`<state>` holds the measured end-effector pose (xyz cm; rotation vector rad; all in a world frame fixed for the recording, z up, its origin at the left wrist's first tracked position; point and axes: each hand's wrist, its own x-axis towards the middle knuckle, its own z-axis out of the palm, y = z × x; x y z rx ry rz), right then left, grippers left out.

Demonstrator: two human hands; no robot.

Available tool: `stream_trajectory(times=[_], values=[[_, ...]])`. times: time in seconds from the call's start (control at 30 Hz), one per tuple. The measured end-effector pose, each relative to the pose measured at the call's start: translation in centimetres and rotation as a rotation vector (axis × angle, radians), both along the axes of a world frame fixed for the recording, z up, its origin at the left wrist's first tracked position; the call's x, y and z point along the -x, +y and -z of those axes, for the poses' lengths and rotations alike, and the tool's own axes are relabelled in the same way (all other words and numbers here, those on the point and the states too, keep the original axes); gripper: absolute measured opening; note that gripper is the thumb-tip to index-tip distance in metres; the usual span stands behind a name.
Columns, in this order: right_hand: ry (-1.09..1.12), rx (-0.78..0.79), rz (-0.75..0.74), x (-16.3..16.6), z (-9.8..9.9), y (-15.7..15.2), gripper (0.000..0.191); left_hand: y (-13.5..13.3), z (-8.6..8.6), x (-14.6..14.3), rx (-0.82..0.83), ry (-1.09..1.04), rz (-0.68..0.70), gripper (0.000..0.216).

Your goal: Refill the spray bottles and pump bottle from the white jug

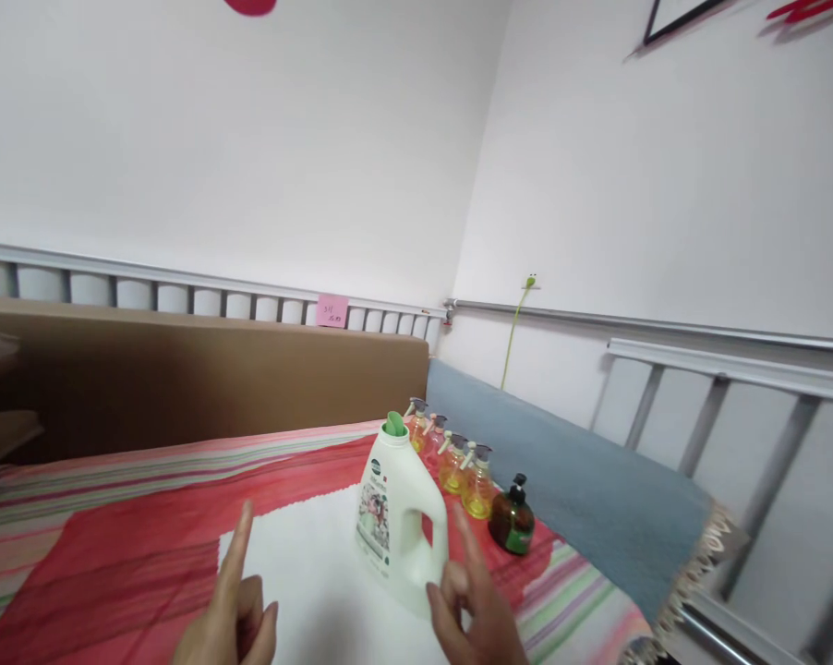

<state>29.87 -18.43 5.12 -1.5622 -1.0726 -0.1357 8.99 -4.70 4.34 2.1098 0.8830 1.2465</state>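
My left hand (233,614) is raised at the bottom of the view, index finger pointing up, the other fingers curled in, holding nothing. My right hand (473,605) is up beside it with its index finger stretched out and the rest bent, also holding nothing. Between them, closer to the right hand, a white detergent jug (397,517) with a green cap stands upright on a white towel (306,573). The right index finger comes close to the jug's handle side without gripping it.
Several small pump bottles (458,466) of yellow and pink liquid stand in a row behind the jug, ending in a dark green pump bottle (512,522). A red striped cloth (126,545) covers the surface. A brown board (201,369), grey mat (583,489) and metal rails (728,379) surround it.
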Motion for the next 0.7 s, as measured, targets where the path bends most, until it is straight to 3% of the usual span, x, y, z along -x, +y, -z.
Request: stream_trajectory(times=[0.13,0.23,0.57,0.7], values=[[0.131,0.080,-0.053,-0.7,1.6,1.7,0.076,3.4,3.9,-0.3,0.064,0.062,-0.070,0.078],[0.149,0.073,-0.076,-1.0,2.3,2.7,0.078,5.4,5.5,0.4,0.079,0.056,-0.097,0.080],[0.135,0.128,-0.084,-0.2,4.1,3.9,0.079,3.9,3.3,0.7,0.073,-0.001,-0.092,0.076],[0.106,0.212,-0.125,-1.0,5.4,3.6,0.076,4.3,4.5,0.4,0.122,0.032,0.012,0.078]])
